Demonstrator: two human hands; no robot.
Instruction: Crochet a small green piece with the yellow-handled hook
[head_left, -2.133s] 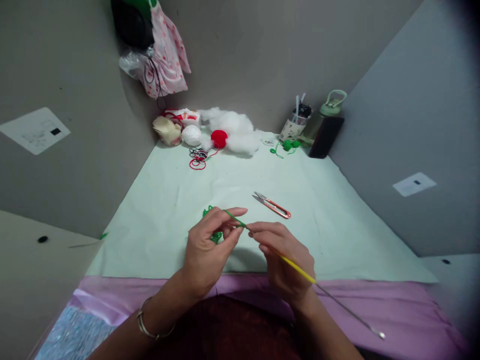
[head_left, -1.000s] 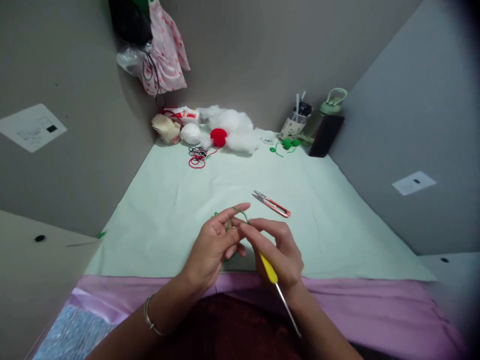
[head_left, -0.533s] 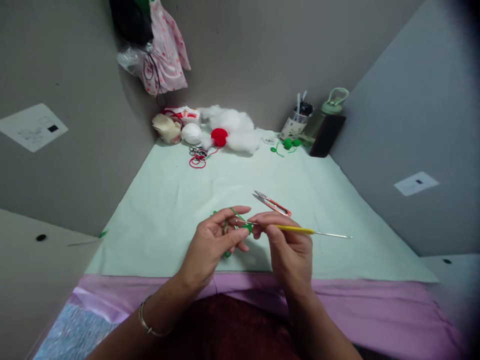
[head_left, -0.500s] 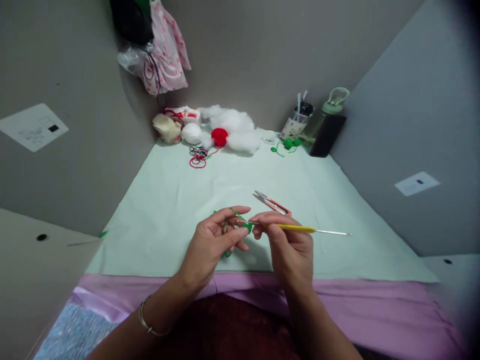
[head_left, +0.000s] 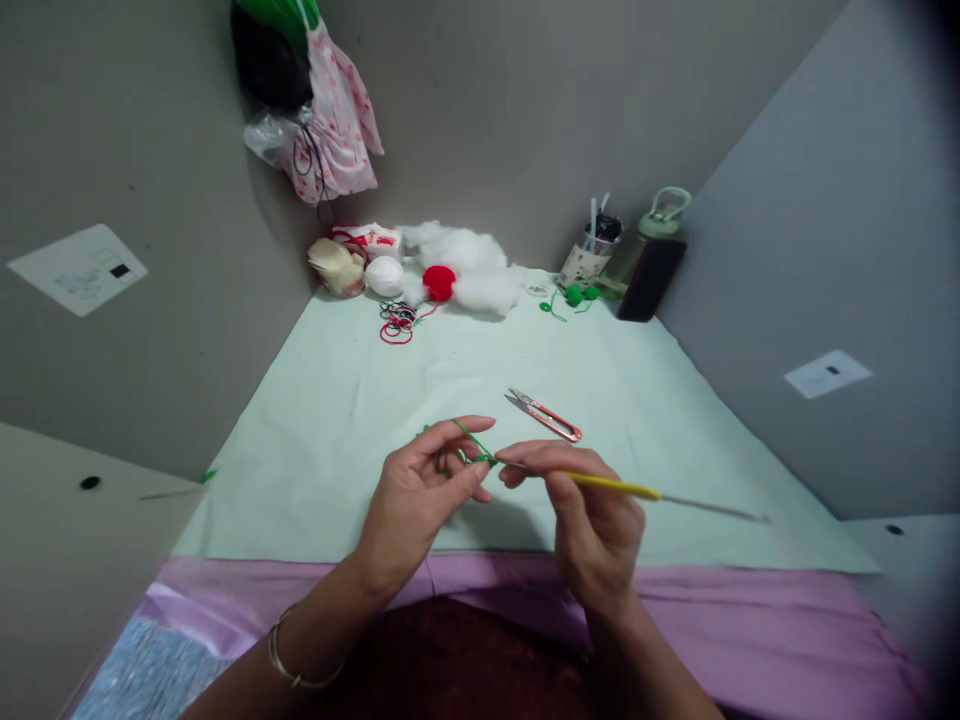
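Just in front of the red snips (head_left: 546, 415), the left hand (head_left: 420, 495) pinches looped green yarn (head_left: 465, 445). The right hand (head_left: 592, 510) grips the crochet hook (head_left: 607, 484), which lies almost level with its tip pointing left into the yarn. Far behind the snips, a cup (head_left: 586, 262) holds white sticks.

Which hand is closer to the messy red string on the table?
Left. The left hand, pinching green yarn, is on the near side of the red string, slightly to its right; the right hand, holding the yellow hook, is farther right.
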